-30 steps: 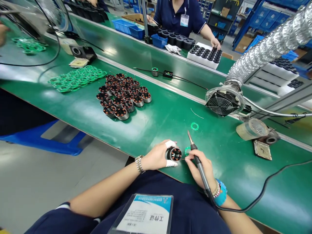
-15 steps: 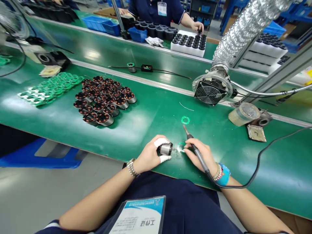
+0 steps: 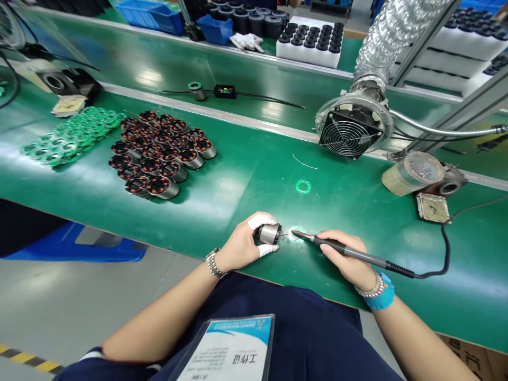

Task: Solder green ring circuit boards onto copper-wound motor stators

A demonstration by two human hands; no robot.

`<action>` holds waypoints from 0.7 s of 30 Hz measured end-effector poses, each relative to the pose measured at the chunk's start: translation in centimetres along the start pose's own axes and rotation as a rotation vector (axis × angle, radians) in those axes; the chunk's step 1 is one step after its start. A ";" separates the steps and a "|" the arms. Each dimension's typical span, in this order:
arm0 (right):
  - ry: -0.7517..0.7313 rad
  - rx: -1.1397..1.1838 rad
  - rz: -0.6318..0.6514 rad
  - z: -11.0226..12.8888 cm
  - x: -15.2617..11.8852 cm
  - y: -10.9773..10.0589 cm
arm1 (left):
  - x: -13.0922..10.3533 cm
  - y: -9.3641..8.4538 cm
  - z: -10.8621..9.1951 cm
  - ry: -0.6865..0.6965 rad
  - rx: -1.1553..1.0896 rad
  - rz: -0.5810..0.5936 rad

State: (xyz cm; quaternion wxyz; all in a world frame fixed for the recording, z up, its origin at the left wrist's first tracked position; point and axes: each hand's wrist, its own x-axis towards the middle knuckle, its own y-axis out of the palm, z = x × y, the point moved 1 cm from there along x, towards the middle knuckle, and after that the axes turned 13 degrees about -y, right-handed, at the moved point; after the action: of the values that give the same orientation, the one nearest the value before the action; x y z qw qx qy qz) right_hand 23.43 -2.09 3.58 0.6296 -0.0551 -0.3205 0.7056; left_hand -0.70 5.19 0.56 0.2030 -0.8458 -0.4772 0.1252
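My left hand (image 3: 243, 242), with white covers on thumb and finger, grips a motor stator (image 3: 270, 234) lying on its side near the bench's front edge. Just right of the stator lies a ring-shaped circuit board (image 3: 296, 234), with a thin wire between the two. In my right hand (image 3: 347, 254) is a soldering iron (image 3: 341, 246), held like a pen. Its tip points left and is over the ring board; whether it touches cannot be made out. Another green ring board (image 3: 303, 187) lies farther back on the bench.
Many stators (image 3: 162, 153) stand grouped at the left, beside stacked green ring boards (image 3: 71, 135). A fan (image 3: 349, 135) with a foil duct hangs at the back. To the right are a tub (image 3: 413, 172) and a sponge tray (image 3: 433, 207). The iron's cord (image 3: 447, 248) runs rightward.
My right hand has left the ring board's edge and turned the soldering iron, bringing its tip down over the board. My left hand still holds the stator. The view has shifted slightly.
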 end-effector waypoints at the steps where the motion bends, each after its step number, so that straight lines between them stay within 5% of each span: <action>1: -0.002 0.014 0.016 -0.1 0.0 0.0 | 0.0 0.0 0.0 -0.004 -0.001 -0.004; 21: 0.002 0.052 0.077 -0.4 0.1 0.1 | 0.0 0.0 0.0 -0.006 0.014 -0.015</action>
State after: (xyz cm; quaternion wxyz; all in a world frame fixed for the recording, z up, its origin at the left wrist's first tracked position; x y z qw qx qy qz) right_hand 23.52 -1.87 3.27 0.6033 -0.0517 -0.2993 0.7374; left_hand -0.67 5.23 0.60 0.2084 -0.8403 -0.4833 0.1294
